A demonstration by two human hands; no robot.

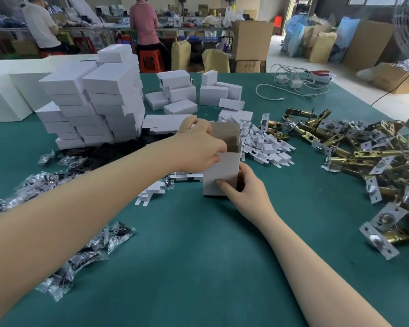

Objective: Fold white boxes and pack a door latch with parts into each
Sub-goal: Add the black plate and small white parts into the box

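A white box (pixel 220 168) stands upright on the green table (pixel 198 256), its top open and its brown inside showing. My left hand (pixel 198 145) pinches the upper left edge of the box at the open top. My right hand (pixel 242 187) grips the lower right corner, thumb on the front face. Brass door latches (pixel 364 156) with silver faceplates lie in a heap to the right. Clear bags of dark parts (pixel 85 251) are strewn at the left. Flat white box blanks (pixel 265 147) lie behind the box.
A tall stack of folded white boxes (pixel 95 102) stands at the back left, with smaller boxes (pixel 182 90) behind the middle. White cables (pixel 293 83) lie at the far right of the table. Two people work at a bench in the background.
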